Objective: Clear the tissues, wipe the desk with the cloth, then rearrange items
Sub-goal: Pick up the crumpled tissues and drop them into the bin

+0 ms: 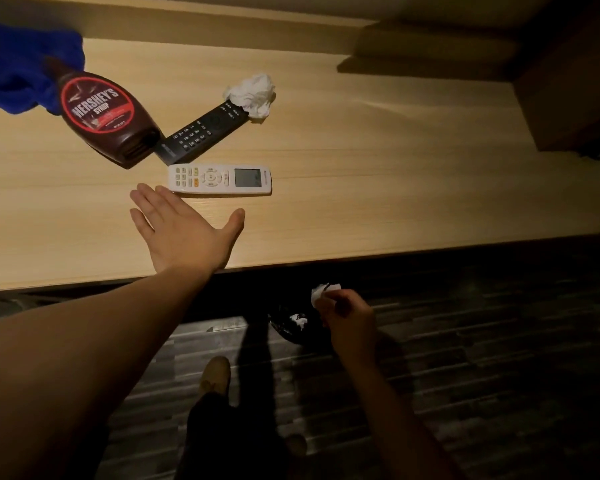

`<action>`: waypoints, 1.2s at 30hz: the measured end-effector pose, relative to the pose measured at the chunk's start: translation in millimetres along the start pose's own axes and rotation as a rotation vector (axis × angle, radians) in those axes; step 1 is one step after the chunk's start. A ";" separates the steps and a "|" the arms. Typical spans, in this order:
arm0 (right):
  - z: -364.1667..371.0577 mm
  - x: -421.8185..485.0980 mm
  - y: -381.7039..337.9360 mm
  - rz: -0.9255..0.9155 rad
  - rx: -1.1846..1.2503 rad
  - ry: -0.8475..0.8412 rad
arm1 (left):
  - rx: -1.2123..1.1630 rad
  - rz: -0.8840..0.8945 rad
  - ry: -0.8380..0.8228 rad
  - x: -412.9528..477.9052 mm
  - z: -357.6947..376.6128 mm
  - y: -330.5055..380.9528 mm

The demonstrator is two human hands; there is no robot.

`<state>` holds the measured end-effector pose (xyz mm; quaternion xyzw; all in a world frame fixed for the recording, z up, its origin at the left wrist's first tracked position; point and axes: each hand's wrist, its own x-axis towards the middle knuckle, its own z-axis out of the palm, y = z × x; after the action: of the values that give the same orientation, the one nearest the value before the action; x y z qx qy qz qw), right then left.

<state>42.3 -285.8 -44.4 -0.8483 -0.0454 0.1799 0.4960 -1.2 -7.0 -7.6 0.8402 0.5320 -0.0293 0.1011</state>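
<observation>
Left hand (184,233) flat and wide open on desk (378,174), holding nothing. Right hand (347,313) closed tight around small tissue (321,292), above dark bin (291,325).

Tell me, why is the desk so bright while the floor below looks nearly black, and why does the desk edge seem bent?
Head view: warm light falls on the desk, so the crumpled tissue and white remote glare slightly; the floor lies in shadow, leaving the bin under the right hand murky; the wide-angle lens bows the desk edge; the left hand looks sharp enough.
</observation>
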 end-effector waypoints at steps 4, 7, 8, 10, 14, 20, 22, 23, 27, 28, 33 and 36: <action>15.1 16.4 58.8 0.040 -0.155 0.070 | -0.006 0.002 0.010 -0.3 0.3 -0.6; 20.9 25.6 81.3 0.068 -0.211 0.141 | -0.014 0.005 0.006 -0.6 -0.5 -0.4; 19.6 27.6 83.3 0.096 -0.194 0.148 | -0.016 0.007 0.005 -0.7 -0.9 -0.2; 14.5 31.3 88.1 0.115 -0.218 0.175 | -0.021 0.009 0.007 -0.9 -1.5 -0.3; -1.0 33.2 65.7 0.119 -0.165 0.145 | -0.026 0.009 0.005 -0.2 -0.8 -0.3; -16.3 26.6 -32.4 0.018 0.040 0.046 | -0.027 0.017 -0.016 0.8 -0.5 -1.6; -15.3 32.4 -74.7 -0.051 0.108 -0.001 | -0.026 0.022 -0.021 1.2 -0.5 -1.6; -12.6 38.9 -96.0 -0.072 0.127 -0.022 | -0.024 0.023 -0.025 1.3 -0.6 -1.6; 14.7 94.4 -165.5 -0.132 0.152 -0.036 | -0.013 0.020 -0.050 2.8 -0.5 -0.8; 24.7 112.0 -179.8 -0.152 0.135 -0.029 | -0.012 0.021 -0.059 3.2 -0.6 -0.8; 84.8 191.8 -227.0 -0.193 0.051 -0.083 | -0.020 0.019 -0.085 4.0 -3.0 -1.2; 116.0 228.0 -241.8 -0.238 -0.050 -0.158 | -0.016 0.026 -0.083 4.8 -2.9 -1.2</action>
<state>238.5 -10.0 52.4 -0.8323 -0.1890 0.1848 0.4873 -0.4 -1.7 -5.7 0.8441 0.5168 -0.0587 0.1302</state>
